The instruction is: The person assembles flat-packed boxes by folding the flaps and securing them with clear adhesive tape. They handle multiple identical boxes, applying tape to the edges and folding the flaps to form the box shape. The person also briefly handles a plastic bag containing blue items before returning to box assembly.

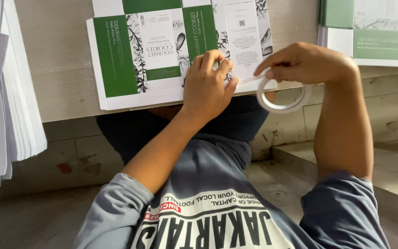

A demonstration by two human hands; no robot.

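Note:
A flat, unfolded carton sheet point(116, 55), green and white with black leaf drawings, lies on a pale wooden tabletop point(56, 60), its near edge at the table's edge. My left hand point(207, 87) presses down on the sheet's near flap with its fingers curled. Just to the right, my right hand point(302, 62) pinches a white roll of tape point(282, 107). The roll hangs below the table edge, and its rim touches the sheet's near right corner.
A thick stack of white sheets point(14, 92) hangs over the table at the left. More green and white carton sheets point(378, 37) lie at the top right. Below are my grey printed shirt point(208, 203), a tiled wall and a concrete step point(392, 166).

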